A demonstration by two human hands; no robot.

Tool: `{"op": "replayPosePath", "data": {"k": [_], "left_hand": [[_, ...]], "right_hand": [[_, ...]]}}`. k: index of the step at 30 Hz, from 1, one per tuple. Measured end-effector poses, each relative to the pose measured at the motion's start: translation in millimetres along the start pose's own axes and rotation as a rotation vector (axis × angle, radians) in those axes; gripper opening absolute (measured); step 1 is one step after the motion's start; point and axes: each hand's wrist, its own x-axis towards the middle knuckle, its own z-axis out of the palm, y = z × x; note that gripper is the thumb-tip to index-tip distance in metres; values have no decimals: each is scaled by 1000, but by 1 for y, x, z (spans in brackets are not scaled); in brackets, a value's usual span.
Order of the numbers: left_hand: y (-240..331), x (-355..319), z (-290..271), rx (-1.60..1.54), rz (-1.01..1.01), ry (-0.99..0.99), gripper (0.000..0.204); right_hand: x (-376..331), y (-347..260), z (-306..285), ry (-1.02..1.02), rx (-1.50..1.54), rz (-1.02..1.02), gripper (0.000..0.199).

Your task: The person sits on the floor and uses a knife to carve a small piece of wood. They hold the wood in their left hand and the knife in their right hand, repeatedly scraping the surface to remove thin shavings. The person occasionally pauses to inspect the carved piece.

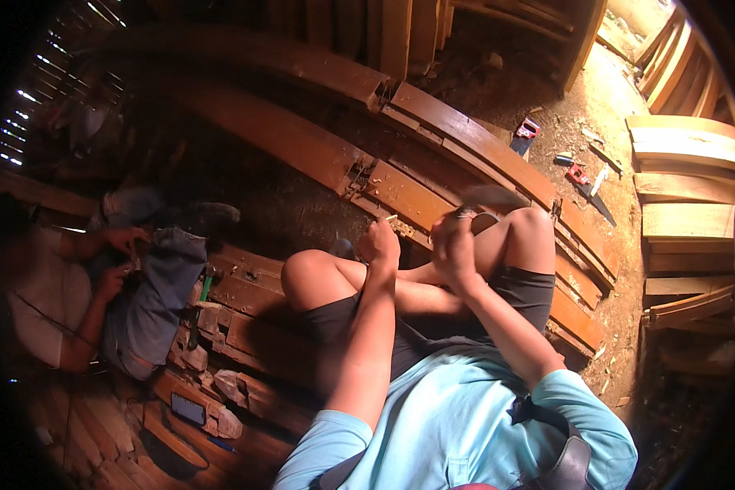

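My left hand [380, 243] is closed over a wooden beam [404, 198], around something slim with a pale yellowish end [392, 218] showing above the fist. Its kind is hidden by the fingers. To the right, my right hand [455, 249] grips a tool with a broad, dark, curved head or blade [494, 198], slightly blurred, held near my right knee. Small wood chips [402, 229] lie on the beam close to my left hand. Rectangular notches [358, 173] are cut into the long brown beams, with shavings around them.
Two red-handled saws [578, 175] [527, 131] lie on the dirt floor, ahead and right. Stacked planks [686, 220] stand at far right. On my left sits another person [151, 286], hands together. A phone [188, 408] rests on timber with cut wood blocks [231, 385].
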Motion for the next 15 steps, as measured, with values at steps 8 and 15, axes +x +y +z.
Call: {"op": "replayPosePath", "data": {"k": [8, 15], "left_hand": [[-12, 1, 10, -62, 33, 45, 17], [-14, 8, 13, -194, 57, 98, 17]], "right_hand": [[-31, 32, 1, -697, -729, 304, 28], [-12, 42, -2, -828, -550, 439, 37]]}}
